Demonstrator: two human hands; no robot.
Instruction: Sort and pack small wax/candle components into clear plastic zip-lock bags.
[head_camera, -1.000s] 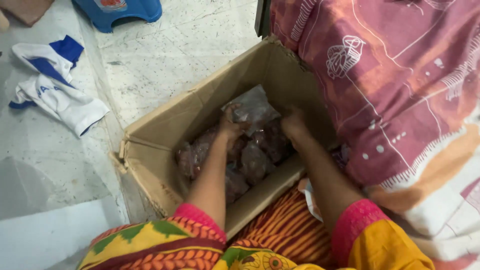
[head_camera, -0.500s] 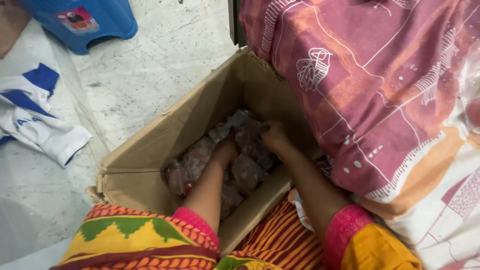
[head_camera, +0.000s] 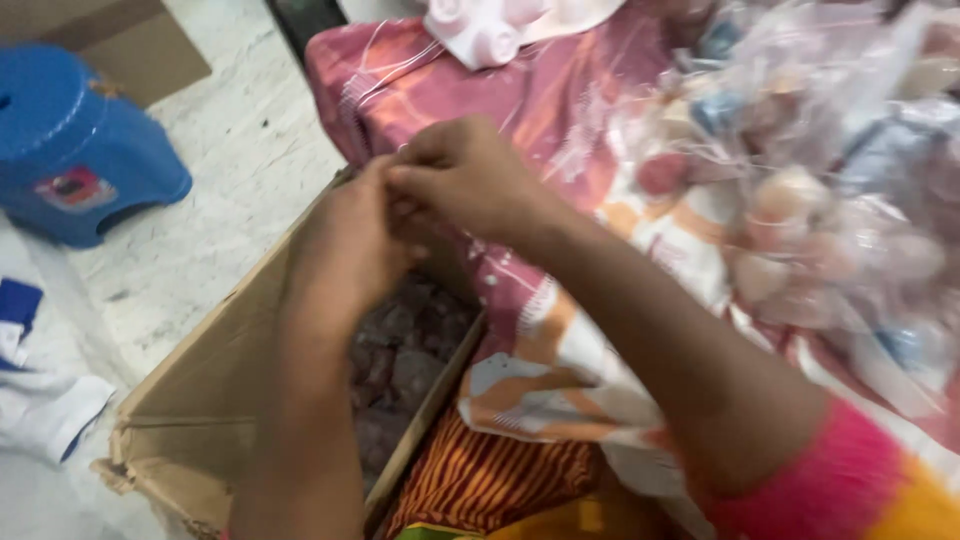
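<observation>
While both hands are raised above the open cardboard box (head_camera: 190, 420), the left hand (head_camera: 345, 250) and right hand (head_camera: 465, 180) meet fingertip to fingertip, pinched together; whatever they pinch is too small to tell. Plastic-wrapped dark packets (head_camera: 400, 360) lie inside the box, beside the patterned pink bedsheet (head_camera: 560, 100). Clear bags of small items (head_camera: 820, 200) rest on the sheet; a blue plastic stool (head_camera: 70, 140) stands on the floor.

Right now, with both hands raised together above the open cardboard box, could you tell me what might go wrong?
The left hand and right hand meet over the cardboard box; whatever they pinch is hidden, so a small item could drop unseen among the wrapped pieces. The clear plastic bags heaped on the pink cloth look loose and might slide off.
</observation>
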